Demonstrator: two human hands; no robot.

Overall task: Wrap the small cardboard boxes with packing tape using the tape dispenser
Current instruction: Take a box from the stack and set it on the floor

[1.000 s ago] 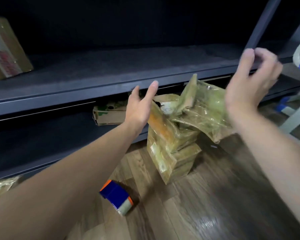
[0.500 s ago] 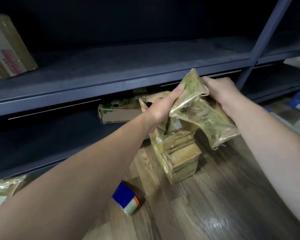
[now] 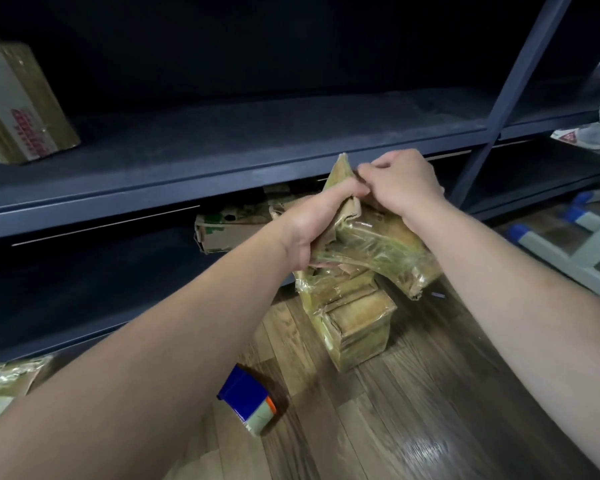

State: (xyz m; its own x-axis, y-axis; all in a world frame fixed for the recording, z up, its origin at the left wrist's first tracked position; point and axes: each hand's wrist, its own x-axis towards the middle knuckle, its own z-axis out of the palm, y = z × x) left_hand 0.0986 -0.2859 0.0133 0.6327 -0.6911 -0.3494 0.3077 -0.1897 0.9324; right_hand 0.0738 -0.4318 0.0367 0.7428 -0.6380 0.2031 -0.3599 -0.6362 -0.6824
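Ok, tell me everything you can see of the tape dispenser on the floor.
The tape dispenser lies on its side on the wood-look floor, below the left forearm, untouched by either hand. It shows a blue body, an orange edge and a pale grey-green end. It sits apart from the stack of taped boxes. No tape strip is visible.

Dark metal shelving [image 3: 222, 174] stands on a wood-plank floor [image 3: 413, 410], dimly lit.

Dim, glare-streaked, edges blurred and bowed

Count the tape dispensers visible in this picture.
1: the blue tape dispenser lies on the wooden floor, beneath the left forearm. Others could be hidden behind the arms.
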